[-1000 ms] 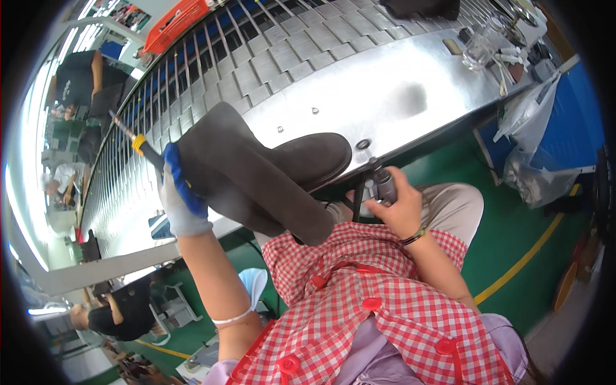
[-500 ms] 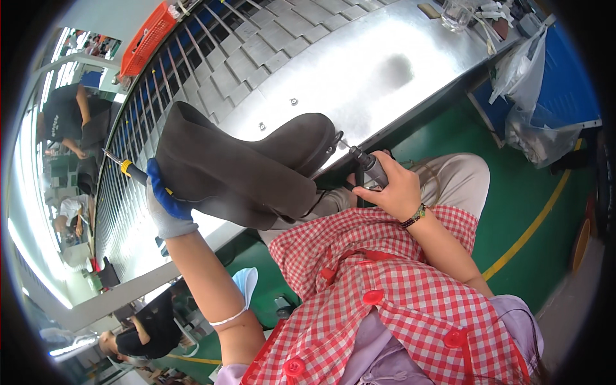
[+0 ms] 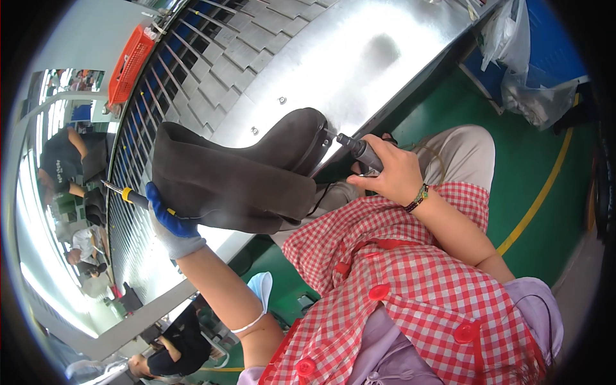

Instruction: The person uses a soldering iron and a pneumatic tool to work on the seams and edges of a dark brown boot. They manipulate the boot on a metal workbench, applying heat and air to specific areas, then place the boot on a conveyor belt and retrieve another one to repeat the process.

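A tall dark brown boot [image 3: 273,141] lies tilted over the metal bench edge and my lap, its toe toward the upper right. A second dark shaft-like part [image 3: 256,192] lies along its near side; I cannot tell whether it is a separate boot. My left hand [image 3: 172,223], in a blue and grey glove, is closed at the boot's left side and also holds a tool with a black and yellow handle [image 3: 136,199] and thin metal tip. My bare right hand [image 3: 396,172] wraps round a dark grey hand-held rotary tool [image 3: 360,151], its thin bit at the sole edge by the toe.
The metal bench [image 3: 321,61] has a slatted conveyor [image 3: 224,77] along its far side. An orange-red basket [image 3: 130,64] stands at the upper left. Plastic bags [image 3: 529,96] hang at the right by a blue panel. Other people [image 3: 183,346] work at the left.
The whole view has shifted and turned slightly. The boot has tipped a little. My right hand still holds the rotary tool by the sole, and my left hand keeps its grip.
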A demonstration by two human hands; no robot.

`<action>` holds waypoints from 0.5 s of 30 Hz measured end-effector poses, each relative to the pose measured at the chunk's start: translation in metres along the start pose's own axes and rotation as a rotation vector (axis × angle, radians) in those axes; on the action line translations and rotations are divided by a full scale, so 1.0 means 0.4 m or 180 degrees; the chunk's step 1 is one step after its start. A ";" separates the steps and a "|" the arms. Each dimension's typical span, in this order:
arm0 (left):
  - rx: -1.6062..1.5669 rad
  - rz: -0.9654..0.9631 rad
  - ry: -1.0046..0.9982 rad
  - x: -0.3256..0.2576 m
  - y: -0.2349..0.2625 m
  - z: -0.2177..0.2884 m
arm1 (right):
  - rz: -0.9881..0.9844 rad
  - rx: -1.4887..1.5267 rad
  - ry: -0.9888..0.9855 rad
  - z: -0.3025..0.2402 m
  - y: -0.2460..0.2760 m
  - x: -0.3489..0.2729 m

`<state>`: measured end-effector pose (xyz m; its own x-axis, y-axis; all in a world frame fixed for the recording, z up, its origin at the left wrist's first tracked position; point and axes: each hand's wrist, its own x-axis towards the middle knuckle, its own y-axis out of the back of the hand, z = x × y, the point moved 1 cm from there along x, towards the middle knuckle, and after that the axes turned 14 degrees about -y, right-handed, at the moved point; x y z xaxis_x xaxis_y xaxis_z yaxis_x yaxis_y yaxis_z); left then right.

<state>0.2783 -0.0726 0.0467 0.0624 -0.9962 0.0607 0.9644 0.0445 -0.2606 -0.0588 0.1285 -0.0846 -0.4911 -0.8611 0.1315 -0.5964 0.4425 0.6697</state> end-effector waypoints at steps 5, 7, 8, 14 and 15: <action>0.0067 0.0151 -0.0053 0.000 -0.004 -0.002 | 0.0105 -0.0069 -0.0007 -0.006 -0.015 -0.011; -0.0026 0.0110 -0.0015 0.004 0.002 -0.003 | -0.0046 -0.0123 -0.0025 -0.017 -0.017 -0.022; -0.0070 0.0064 -0.0032 0.009 0.012 -0.007 | -0.0121 -0.0155 -0.0028 -0.023 -0.018 -0.029; -0.0111 0.0018 -0.0142 0.014 0.033 -0.011 | -0.0113 -0.0115 0.0015 -0.026 -0.021 -0.044; -0.0112 -0.0004 -0.0168 0.013 0.034 -0.011 | -0.0044 -0.0053 0.0010 -0.022 -0.019 -0.039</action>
<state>0.2906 -0.0776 0.0395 0.0756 -0.9909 0.1114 0.9549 0.0398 -0.2942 -0.0410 0.1365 -0.0854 -0.4808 -0.8680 0.1245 -0.5926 0.4263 0.6835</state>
